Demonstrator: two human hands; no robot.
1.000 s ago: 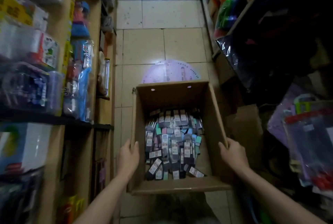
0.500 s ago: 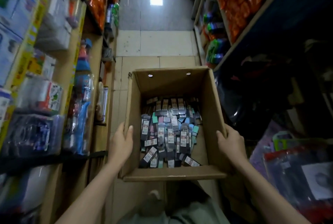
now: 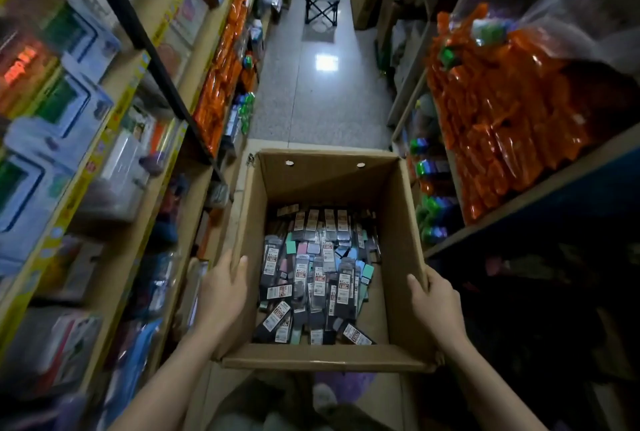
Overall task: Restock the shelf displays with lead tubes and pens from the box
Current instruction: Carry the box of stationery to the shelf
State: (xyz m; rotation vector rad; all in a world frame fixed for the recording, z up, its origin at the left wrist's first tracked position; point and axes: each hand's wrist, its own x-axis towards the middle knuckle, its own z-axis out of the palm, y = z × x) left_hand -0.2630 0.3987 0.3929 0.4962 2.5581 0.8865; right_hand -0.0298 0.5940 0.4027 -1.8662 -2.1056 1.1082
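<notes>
Left hand (image 3: 221, 295) is on the left wall of the cardboard box (image 3: 403, 222): palm flat against the outside, thumb hooked over the top edge, so it's clamped on the wall. Right hand (image 3: 434, 306) mirrors it on the right wall, fingers wrapped over the rim, palm outside. I see both forearms coming up from the bottom corners of the frame. The box is open-topped and carried between the two hands in front of the body, clear of the floor.

Inside, the lead tubes (image 3: 318, 274) lie loose in a heap across the box bottom, mostly dark slim packs with white labels plus some pastel ones, green, pink and blue. They sit toward the middle and left; bare cardboard shows along the right side. I can't tell pens apart from lead tubes at this resolution. Two small holes show high on the far wall.

Outward: I'm looking down a narrow aisle with a grey tiled floor (image 3: 322, 101). Left shelf (image 3: 138, 73) is packed with boxed goods, blurred. Orange packets (image 3: 502, 125) fill the right shelf, more orange stock farther up on the left. A small folding stool (image 3: 322, 2) stands at the far end of the aisle.
</notes>
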